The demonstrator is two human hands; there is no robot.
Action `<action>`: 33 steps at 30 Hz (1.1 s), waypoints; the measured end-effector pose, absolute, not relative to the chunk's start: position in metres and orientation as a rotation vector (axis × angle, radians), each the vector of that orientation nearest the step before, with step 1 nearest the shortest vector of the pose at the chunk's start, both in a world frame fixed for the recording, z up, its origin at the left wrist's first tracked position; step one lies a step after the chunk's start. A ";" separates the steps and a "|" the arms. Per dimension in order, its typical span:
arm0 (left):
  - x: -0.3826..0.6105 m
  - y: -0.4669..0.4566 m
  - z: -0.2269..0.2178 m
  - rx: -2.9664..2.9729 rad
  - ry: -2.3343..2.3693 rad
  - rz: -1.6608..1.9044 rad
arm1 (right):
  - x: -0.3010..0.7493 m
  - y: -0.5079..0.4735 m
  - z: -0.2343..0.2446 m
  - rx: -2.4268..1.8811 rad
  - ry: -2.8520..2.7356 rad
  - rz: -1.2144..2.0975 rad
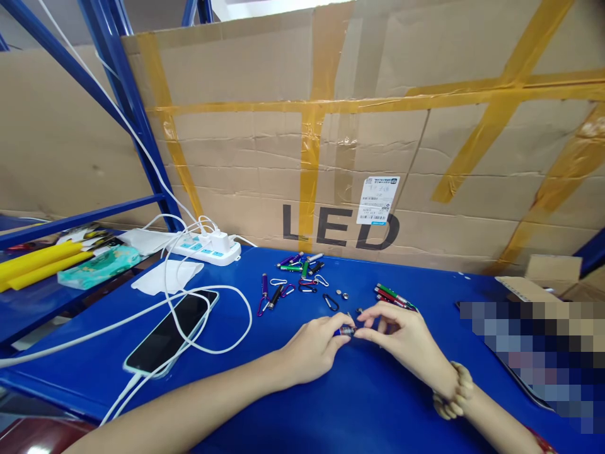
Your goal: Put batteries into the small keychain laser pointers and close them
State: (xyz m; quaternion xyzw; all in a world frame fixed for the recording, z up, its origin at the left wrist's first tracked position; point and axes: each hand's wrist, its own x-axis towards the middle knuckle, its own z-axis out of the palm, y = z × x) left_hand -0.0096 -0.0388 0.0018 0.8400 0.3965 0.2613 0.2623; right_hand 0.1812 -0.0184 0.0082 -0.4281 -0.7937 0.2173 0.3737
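My left hand [314,350] is closed in a pinch on a small blue keychain flashlight [345,330], which lies roughly level just above the table. At its right end is my right hand [404,334], thumb and index finger drawn together; what sits between them is too small to make out. Beyond the fingers lie small round button cells [345,296] and a black carabiner clip [330,302]. A few flashlights, green and red [392,295], rest behind my right hand. Farther left is a loose pile of coloured flashlights [290,268] with carabiner clips.
A phone [172,334] with a white charging cable [248,315] looping over it lies left on the blue table [265,416]. Behind it stands a white power strip [208,250]. A large taped cardboard sheet [255,164] walls off the back. Yellow rolls [45,261] lie far left.
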 end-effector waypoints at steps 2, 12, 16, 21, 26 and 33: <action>-0.009 -0.038 0.001 2.258 1.080 0.699 | 0.185 -0.019 0.009 -0.969 -2.146 0.412; -0.010 -0.039 0.002 2.376 1.094 0.626 | 0.192 -0.016 0.007 -0.818 -2.337 0.263; -0.010 -0.040 0.001 2.391 1.068 0.622 | 0.193 -0.015 0.006 -0.783 -2.361 0.274; -0.013 -0.039 0.001 2.423 0.983 0.611 | 0.192 -0.019 0.008 -0.735 -2.361 0.298; -0.015 -0.037 0.001 2.445 0.940 0.591 | 0.187 -0.021 0.005 -0.721 -2.272 0.400; -0.016 -0.038 -0.006 2.411 0.903 0.557 | 0.184 -0.022 -0.004 -0.781 -2.203 0.490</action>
